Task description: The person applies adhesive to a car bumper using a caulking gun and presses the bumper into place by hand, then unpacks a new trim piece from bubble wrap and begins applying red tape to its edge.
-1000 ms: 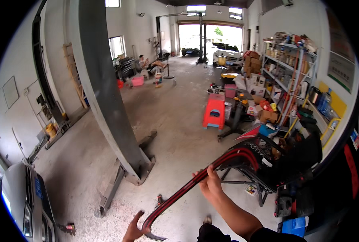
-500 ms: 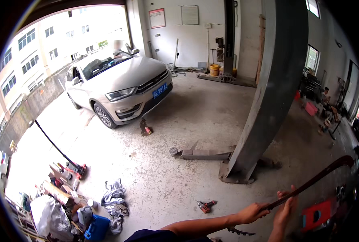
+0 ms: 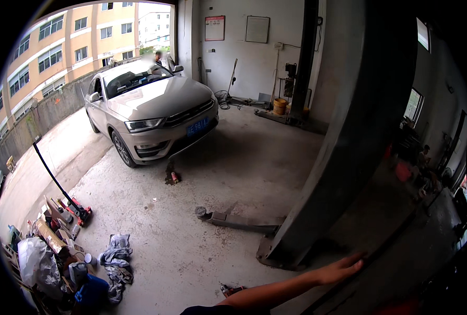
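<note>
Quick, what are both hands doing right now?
Left hand: stretched out; too dark to tell if it's gripping.
Right hand: not visible, so can't tell.

- I read the long strip (image 3: 393,233) by the left hand (image 3: 341,270) as near-black in shade.
- I see a silver-beige car (image 3: 152,105), its plate (image 3: 197,127) blue.
- Orange building (image 3: 89,38), pale bands.
- Dark grey post (image 3: 343,157).
- Red-and-black jack (image 3: 84,214).
- Blue jug (image 3: 92,290), yellow bucket (image 3: 279,107).

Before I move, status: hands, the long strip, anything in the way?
Left hand at the long dark strip, grip unclear. Right hand not seen. Strip slanting, far end lost in shadow. Big post beyond the hand, drill partly hidden.
</note>
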Tool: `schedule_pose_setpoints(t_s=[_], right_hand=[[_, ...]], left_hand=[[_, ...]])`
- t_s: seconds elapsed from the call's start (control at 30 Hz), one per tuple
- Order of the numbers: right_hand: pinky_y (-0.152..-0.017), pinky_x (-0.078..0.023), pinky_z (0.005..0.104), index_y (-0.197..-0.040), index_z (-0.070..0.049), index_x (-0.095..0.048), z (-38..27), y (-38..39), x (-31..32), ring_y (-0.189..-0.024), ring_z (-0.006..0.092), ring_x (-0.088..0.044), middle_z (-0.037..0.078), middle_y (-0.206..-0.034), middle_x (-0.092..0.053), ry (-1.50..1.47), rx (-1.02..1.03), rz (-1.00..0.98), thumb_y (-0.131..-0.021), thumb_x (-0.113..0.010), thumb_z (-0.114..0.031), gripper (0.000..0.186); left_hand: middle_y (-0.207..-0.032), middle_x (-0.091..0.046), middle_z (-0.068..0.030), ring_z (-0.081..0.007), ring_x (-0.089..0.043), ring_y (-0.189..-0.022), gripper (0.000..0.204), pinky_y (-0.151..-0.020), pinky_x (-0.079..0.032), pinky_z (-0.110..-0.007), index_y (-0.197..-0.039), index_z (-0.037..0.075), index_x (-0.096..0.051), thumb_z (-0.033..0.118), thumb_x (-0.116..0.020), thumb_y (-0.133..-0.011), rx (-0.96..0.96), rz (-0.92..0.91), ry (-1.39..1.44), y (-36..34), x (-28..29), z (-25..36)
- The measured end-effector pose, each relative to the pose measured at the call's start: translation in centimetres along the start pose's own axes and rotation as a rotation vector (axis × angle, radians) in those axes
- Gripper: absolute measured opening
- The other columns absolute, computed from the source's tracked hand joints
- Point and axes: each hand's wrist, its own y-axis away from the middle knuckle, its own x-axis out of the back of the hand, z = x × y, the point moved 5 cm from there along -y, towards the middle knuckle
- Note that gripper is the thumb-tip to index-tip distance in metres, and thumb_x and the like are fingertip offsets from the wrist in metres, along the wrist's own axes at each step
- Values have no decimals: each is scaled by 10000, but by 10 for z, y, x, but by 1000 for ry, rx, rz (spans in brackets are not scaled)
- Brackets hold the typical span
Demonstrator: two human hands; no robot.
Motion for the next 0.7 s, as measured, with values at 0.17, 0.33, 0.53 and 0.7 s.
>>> schedule_pose_setpoints(t_s=[0.17,0.33,0.53,0.7], right_hand=[[-550,-354,333,-792,-82,-471,-53,-43,19,-534,148,-358,16,-624,-392,-291,-377,-110,-997,-356,-315,331],[-615,-358,344,-926,-61,-491,-6,-69,41,-663,185,-418,58,-747,-442,44,-213,-232,-962,-428,-309,258],[-729,-501,376,-1094,4,-577,40,-119,153,-848,247,-616,113,-938,-629,204,166,111,-934,-518,-373,414],[-551,-450,292,-1172,-24,-494,-134,-184,201,-623,160,-519,46,-735,-519,-462,183,532,-954,-442,-413,449]], left_hand=[[-1243,-377,-188,-266,-359,-1146,738,-952,-319,-357,-1390,-2,-227,528,-438,-922,6,-25,-247,-60,6,0],[-687,-486,4,-87,-429,-596,456,-556,-393,-272,-1172,13,-522,409,-406,-978,-54,241,-110,-88,19,-27],[-710,-532,-11,-93,-512,-637,399,-610,-445,-278,-1222,15,-510,317,-382,-994,-13,302,-204,-87,-3,-9],[-884,-653,-162,-294,-632,-803,372,-742,-473,-371,-1253,-3,-485,223,-430,-963,-110,395,-370,-85,-20,-33]])
